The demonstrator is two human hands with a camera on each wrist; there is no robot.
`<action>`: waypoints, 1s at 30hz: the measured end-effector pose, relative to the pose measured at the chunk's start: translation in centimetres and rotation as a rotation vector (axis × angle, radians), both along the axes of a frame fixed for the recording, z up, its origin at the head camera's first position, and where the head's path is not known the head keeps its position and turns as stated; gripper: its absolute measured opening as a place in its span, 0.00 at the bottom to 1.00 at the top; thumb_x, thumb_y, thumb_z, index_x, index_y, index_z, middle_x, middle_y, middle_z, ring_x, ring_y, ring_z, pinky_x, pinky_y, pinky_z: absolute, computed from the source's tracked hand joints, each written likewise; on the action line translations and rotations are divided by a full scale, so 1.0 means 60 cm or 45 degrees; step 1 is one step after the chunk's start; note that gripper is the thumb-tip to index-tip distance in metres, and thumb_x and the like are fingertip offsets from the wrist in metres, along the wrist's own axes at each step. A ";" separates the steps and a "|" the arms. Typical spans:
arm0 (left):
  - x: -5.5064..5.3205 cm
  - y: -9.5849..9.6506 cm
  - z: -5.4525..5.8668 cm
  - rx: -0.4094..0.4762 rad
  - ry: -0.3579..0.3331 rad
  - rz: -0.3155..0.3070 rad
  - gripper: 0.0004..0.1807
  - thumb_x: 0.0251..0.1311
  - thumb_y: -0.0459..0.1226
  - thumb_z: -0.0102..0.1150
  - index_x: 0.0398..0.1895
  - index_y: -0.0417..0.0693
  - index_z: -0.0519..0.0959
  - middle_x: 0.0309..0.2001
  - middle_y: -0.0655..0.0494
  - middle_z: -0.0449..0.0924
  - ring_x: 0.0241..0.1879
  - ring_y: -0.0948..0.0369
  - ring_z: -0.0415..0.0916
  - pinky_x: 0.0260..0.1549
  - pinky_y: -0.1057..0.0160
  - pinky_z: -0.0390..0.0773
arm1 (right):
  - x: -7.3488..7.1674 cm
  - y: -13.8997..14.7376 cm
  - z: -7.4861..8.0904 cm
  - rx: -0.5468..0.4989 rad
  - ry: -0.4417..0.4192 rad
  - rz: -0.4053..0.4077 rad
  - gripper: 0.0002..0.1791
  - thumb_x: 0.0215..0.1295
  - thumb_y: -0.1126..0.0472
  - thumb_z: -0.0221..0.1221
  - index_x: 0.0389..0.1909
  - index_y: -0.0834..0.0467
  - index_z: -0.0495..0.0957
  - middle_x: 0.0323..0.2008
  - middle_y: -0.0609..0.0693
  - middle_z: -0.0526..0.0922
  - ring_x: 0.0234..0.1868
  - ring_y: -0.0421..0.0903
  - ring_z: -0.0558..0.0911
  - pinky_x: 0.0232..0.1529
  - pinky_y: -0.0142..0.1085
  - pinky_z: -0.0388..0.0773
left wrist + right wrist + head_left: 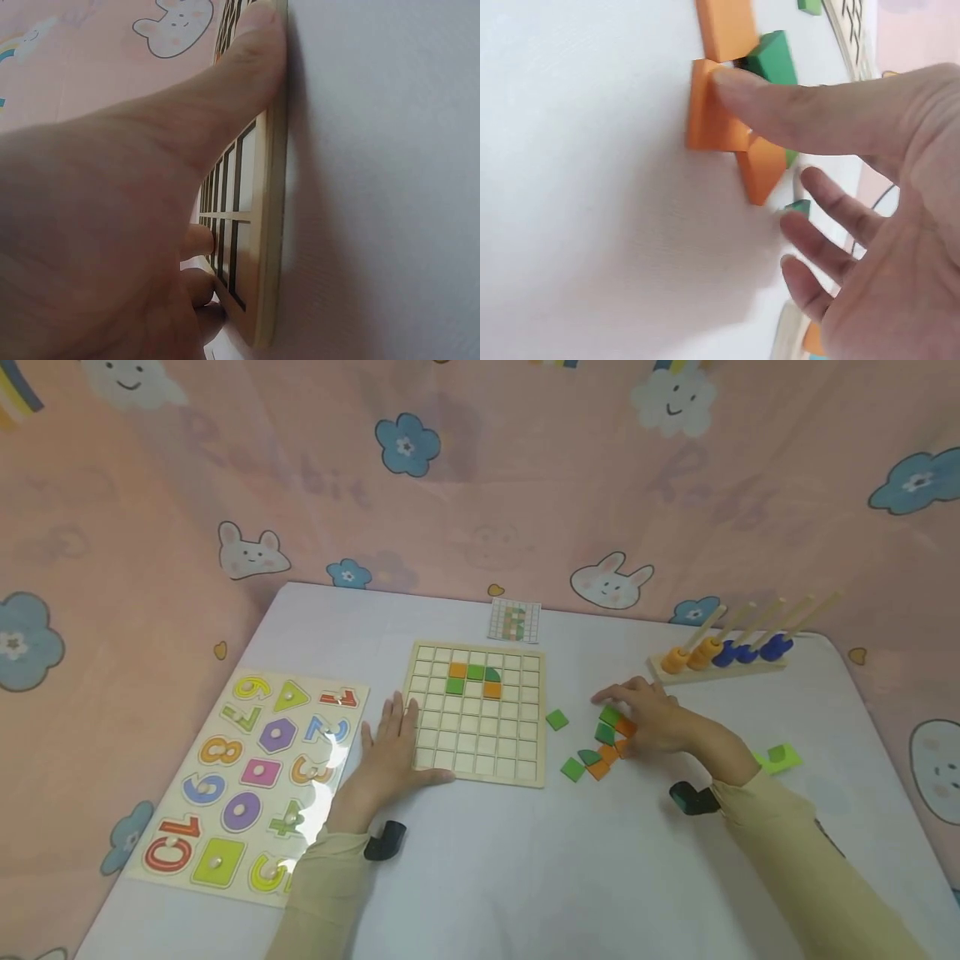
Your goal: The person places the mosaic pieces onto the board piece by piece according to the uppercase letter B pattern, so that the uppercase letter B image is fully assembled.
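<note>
My left hand (390, 758) lies with straight fingers against the left side of a wooden grid board (469, 723). Its thumb (225, 82) rests along the board's near edge. A few orange and green tiles sit in the board's upper cells, among them a green tile (476, 672). To the right of the board, my right hand (658, 718) is over a loose cluster of orange and green tiles. In the right wrist view its thumb touches an orange tile (709, 120), while the other fingers stand apart, loosely bent. The index finger is mostly hidden there.
Behind the board lies a small pattern card (514, 621). A number-and-shape puzzle board (258, 743) is at left. At back right stands a peg stand (723, 672) with orange and blue pieces. A light green piece (782, 758) lies by the right forearm.
</note>
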State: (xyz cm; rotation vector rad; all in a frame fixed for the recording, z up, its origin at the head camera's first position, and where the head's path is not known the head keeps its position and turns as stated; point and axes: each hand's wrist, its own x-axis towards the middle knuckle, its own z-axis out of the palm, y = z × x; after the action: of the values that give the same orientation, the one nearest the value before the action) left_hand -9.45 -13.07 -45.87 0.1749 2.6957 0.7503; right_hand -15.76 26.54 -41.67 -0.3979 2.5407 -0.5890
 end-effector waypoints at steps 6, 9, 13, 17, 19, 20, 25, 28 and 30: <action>0.001 0.000 0.001 0.005 0.001 -0.008 0.71 0.55 0.58 0.78 0.86 0.35 0.40 0.86 0.36 0.25 0.86 0.41 0.22 0.79 0.28 0.28 | 0.002 0.001 -0.008 -0.127 -0.021 -0.076 0.39 0.61 0.73 0.71 0.73 0.61 0.68 0.62 0.68 0.73 0.58 0.64 0.75 0.66 0.63 0.77; 0.002 0.001 0.003 0.005 -0.002 -0.007 0.71 0.56 0.58 0.77 0.86 0.35 0.39 0.86 0.36 0.24 0.86 0.41 0.22 0.79 0.28 0.28 | 0.005 -0.002 -0.008 -0.129 -0.011 -0.103 0.37 0.62 0.74 0.70 0.72 0.62 0.68 0.58 0.66 0.76 0.54 0.60 0.77 0.61 0.57 0.82; 0.002 0.000 0.006 0.001 -0.007 -0.005 0.71 0.56 0.58 0.77 0.86 0.35 0.39 0.86 0.36 0.24 0.86 0.41 0.22 0.79 0.28 0.28 | 0.008 -0.005 -0.008 -0.176 -0.014 -0.140 0.33 0.61 0.77 0.68 0.68 0.63 0.71 0.51 0.63 0.78 0.49 0.57 0.78 0.49 0.44 0.85; 0.002 0.000 0.007 -0.006 -0.016 -0.002 0.71 0.57 0.58 0.77 0.86 0.35 0.38 0.86 0.36 0.24 0.86 0.41 0.22 0.79 0.28 0.28 | 0.010 -0.004 -0.013 -0.248 0.007 -0.140 0.29 0.59 0.79 0.67 0.63 0.66 0.75 0.46 0.62 0.80 0.45 0.53 0.79 0.41 0.35 0.81; 0.002 0.000 0.007 -0.004 -0.021 0.001 0.71 0.57 0.58 0.76 0.86 0.36 0.38 0.86 0.37 0.23 0.86 0.42 0.21 0.79 0.29 0.27 | 0.011 -0.004 -0.017 -0.270 0.030 -0.128 0.26 0.59 0.79 0.66 0.60 0.67 0.76 0.44 0.61 0.81 0.44 0.52 0.79 0.40 0.34 0.80; 0.002 0.000 0.007 -0.004 -0.023 0.002 0.71 0.57 0.58 0.76 0.86 0.36 0.38 0.86 0.37 0.23 0.86 0.42 0.21 0.79 0.29 0.27 | 0.011 -0.004 -0.019 -0.279 0.043 -0.123 0.24 0.60 0.79 0.66 0.58 0.68 0.77 0.43 0.60 0.81 0.43 0.52 0.79 0.40 0.33 0.80; 0.002 0.000 0.006 0.003 -0.021 0.002 0.71 0.56 0.58 0.77 0.86 0.36 0.38 0.86 0.37 0.23 0.86 0.42 0.21 0.79 0.29 0.27 | 0.016 -0.012 -0.025 -0.290 0.092 -0.091 0.15 0.63 0.76 0.65 0.50 0.66 0.81 0.39 0.57 0.82 0.41 0.50 0.79 0.41 0.33 0.78; 0.002 0.001 0.006 0.006 -0.014 -0.001 0.71 0.56 0.58 0.77 0.86 0.35 0.38 0.86 0.36 0.23 0.86 0.42 0.21 0.79 0.28 0.27 | 0.018 -0.020 -0.029 -0.280 0.103 -0.088 0.11 0.65 0.73 0.67 0.47 0.64 0.83 0.38 0.56 0.83 0.41 0.50 0.78 0.41 0.34 0.79; 0.003 0.001 0.006 0.009 -0.008 -0.003 0.71 0.57 0.58 0.77 0.86 0.35 0.38 0.85 0.36 0.23 0.86 0.41 0.21 0.79 0.28 0.27 | 0.018 -0.027 -0.032 -0.276 0.121 -0.089 0.09 0.66 0.72 0.66 0.45 0.63 0.84 0.39 0.56 0.84 0.42 0.50 0.79 0.43 0.38 0.81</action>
State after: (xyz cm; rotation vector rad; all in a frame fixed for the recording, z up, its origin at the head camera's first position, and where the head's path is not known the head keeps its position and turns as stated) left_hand -9.30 -13.01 -45.50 0.1769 2.6869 0.7587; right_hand -14.68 24.94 -43.61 -0.4222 2.5980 -0.8961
